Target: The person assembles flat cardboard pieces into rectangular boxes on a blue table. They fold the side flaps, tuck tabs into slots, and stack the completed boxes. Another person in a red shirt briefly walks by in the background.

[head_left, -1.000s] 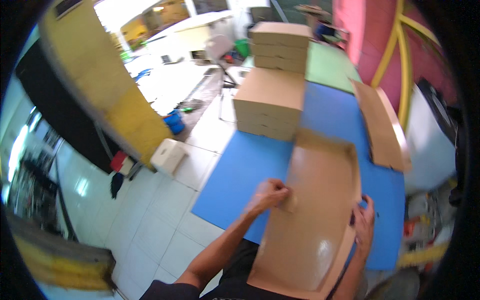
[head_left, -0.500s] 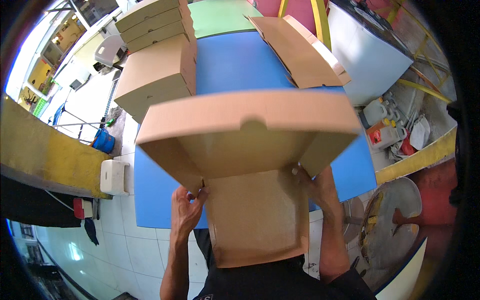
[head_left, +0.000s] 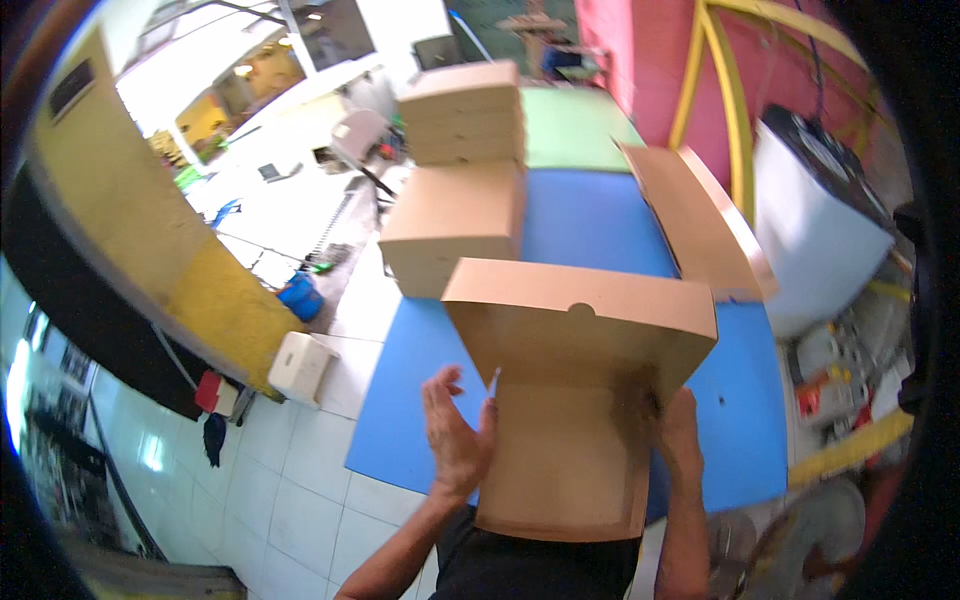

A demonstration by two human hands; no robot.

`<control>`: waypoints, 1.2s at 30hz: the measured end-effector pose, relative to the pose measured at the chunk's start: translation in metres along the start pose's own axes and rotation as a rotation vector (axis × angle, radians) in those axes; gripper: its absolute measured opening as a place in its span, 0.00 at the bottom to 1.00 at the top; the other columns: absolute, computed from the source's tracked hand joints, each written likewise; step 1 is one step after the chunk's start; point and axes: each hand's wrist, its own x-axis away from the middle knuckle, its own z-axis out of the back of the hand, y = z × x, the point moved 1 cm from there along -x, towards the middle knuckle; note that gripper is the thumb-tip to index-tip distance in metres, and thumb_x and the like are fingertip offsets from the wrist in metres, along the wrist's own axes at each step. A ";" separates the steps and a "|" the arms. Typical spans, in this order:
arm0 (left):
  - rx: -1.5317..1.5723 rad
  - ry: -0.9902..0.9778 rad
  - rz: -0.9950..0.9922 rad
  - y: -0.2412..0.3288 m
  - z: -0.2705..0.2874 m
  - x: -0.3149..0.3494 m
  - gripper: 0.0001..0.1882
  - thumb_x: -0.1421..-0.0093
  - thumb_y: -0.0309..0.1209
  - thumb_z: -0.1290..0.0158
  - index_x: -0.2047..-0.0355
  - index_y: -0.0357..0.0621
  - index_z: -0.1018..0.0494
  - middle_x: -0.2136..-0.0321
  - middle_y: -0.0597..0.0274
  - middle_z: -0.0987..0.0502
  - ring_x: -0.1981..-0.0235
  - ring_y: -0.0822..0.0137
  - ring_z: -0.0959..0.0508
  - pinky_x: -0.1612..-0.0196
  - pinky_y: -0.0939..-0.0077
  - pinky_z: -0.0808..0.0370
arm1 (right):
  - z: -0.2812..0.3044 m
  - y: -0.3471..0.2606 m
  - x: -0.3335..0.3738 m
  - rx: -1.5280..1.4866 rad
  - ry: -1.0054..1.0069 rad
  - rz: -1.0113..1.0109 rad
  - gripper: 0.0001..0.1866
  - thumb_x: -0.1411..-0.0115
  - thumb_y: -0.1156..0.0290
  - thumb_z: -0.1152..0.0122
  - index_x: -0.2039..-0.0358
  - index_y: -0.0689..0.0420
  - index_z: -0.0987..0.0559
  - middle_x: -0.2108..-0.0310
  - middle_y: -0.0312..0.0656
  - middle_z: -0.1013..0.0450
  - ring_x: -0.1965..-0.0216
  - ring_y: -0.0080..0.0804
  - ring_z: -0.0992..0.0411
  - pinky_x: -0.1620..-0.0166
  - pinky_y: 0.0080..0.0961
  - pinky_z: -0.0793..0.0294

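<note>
Looking maybe halfway there with the open cardboard box (head_left: 570,440). It sits at the near edge of the blue table (head_left: 400,400), hanging over toward the body. Its far part with the notched edge stands up and the near panel lies open, so shape's there, but it isn't closed. Can't tell if every corner is tucked in.

Left hand (head_left: 460,435) is spread wide, thumb right by the box's left edge; no idea if it's touching. Right hand (head_left: 682,430) is up against the right corner, fingertips hidden, so I can't say how firmly it's holding.

Toward the table's far left there's a stack of closed boxes (head_left: 455,205), which look finished to me. On its far right lies some flatter cardboard (head_left: 700,220), not made up, I'd guess.

Room-wise: green surface (head_left: 575,125) beyond the table, white stool (head_left: 302,368) and blue bucket (head_left: 300,297) left of it on pale tiles (head_left: 290,480), white boxy unit (head_left: 815,230) off its right side.
</note>
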 end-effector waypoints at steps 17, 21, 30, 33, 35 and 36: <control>0.683 -0.977 0.144 0.008 -0.222 0.005 0.25 0.38 0.51 0.42 0.72 0.37 0.20 0.83 0.57 0.24 0.81 0.68 0.24 0.78 0.70 0.29 | -0.008 -0.003 -0.001 -0.632 -0.248 -0.187 0.16 0.40 0.79 0.44 0.50 0.63 0.24 0.59 0.41 0.23 0.62 0.30 0.26 0.60 0.29 0.24; 0.713 -0.924 0.143 0.001 -0.230 0.004 0.23 0.41 0.50 0.38 0.73 0.38 0.20 0.83 0.59 0.24 0.85 0.70 0.26 0.82 0.73 0.30 | -0.002 0.007 -0.004 -0.654 -0.317 -0.322 0.20 0.41 0.81 0.43 0.47 0.61 0.25 0.56 0.41 0.24 0.61 0.29 0.25 0.62 0.28 0.22; 0.792 -0.958 0.181 0.011 -0.217 0.009 0.17 0.42 0.39 0.38 0.73 0.33 0.21 0.81 0.58 0.22 0.82 0.68 0.23 0.78 0.73 0.27 | -0.034 0.060 -0.016 -0.635 0.002 -0.258 0.12 0.36 0.72 0.38 0.55 0.64 0.20 0.64 0.36 0.21 0.67 0.23 0.26 0.65 0.22 0.26; 0.774 -0.898 0.063 0.017 -0.210 0.008 0.15 0.43 0.35 0.39 0.75 0.32 0.22 0.82 0.56 0.23 0.82 0.67 0.22 0.77 0.71 0.26 | -0.043 0.074 -0.016 -0.705 0.031 -0.311 0.11 0.36 0.70 0.37 0.57 0.64 0.20 0.67 0.34 0.21 0.69 0.20 0.27 0.65 0.20 0.27; 0.667 -0.889 0.024 0.020 -0.205 0.006 0.14 0.44 0.34 0.39 0.76 0.32 0.22 0.83 0.55 0.23 0.82 0.67 0.21 0.76 0.70 0.26 | -0.042 0.079 -0.016 -0.846 -0.002 -0.328 0.11 0.37 0.70 0.36 0.58 0.65 0.20 0.67 0.34 0.21 0.69 0.19 0.27 0.66 0.20 0.27; 0.672 -0.906 0.041 0.022 -0.202 0.005 0.14 0.43 0.34 0.39 0.76 0.33 0.22 0.82 0.57 0.23 0.80 0.68 0.23 0.75 0.70 0.27 | -0.040 0.081 -0.016 -0.686 0.000 -0.322 0.11 0.37 0.70 0.36 0.58 0.65 0.20 0.67 0.34 0.21 0.68 0.20 0.27 0.66 0.21 0.27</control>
